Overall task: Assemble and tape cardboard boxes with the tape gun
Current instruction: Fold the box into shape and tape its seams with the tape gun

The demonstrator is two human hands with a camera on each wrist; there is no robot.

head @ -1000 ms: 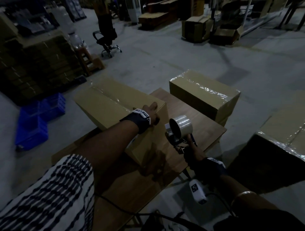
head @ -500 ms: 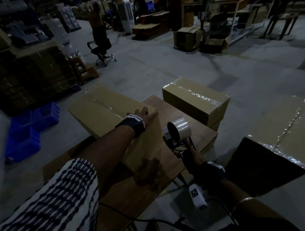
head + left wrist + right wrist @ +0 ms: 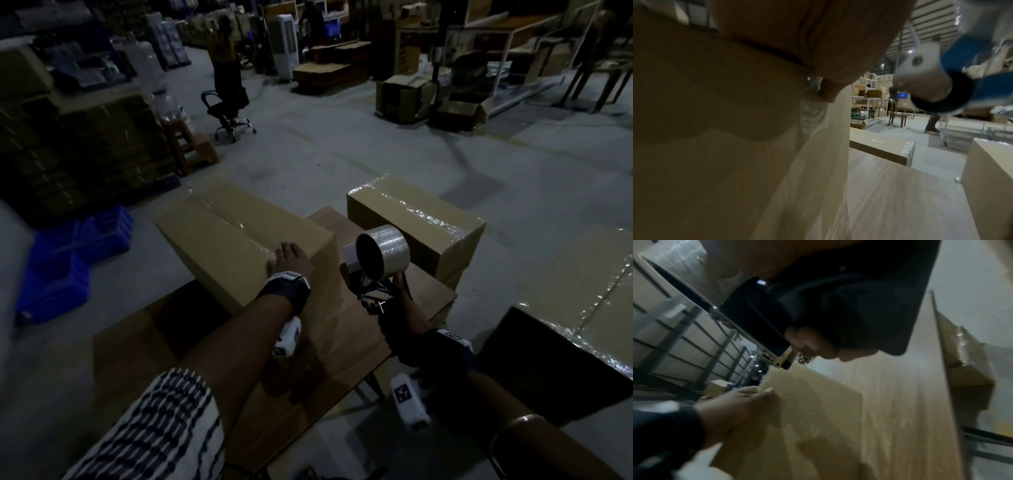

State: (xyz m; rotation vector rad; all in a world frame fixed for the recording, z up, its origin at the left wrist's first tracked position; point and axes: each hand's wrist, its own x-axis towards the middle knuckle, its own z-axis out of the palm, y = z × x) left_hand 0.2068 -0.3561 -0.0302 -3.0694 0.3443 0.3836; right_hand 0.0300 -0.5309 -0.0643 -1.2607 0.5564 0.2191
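The right hand (image 3: 399, 305) is curled round the handle of the tape gun (image 3: 376, 263), holding it upright just off the right side of the box (image 3: 246, 240), roll uppermost and not touching the cardboard. The left hand (image 3: 291, 262) lies flat on the near top edge of that box, its fingers (image 3: 286, 248) straight and close together over the end of the clear tape along the top seam. The box sits tilted on the wooden desk (image 3: 342, 359), its far end overhanging. The step in hand looks like smoothing down a finished strip; the next move probably calls for turning the box or shifting it aside, with the gun kept clear. Behind the desk stands a taped box (image 3: 421, 226), with another taped box (image 3: 582, 301) to the right. Compared with a second ago, the left hand has slid from the near corner onto the top, and the tape gun is raised higher.
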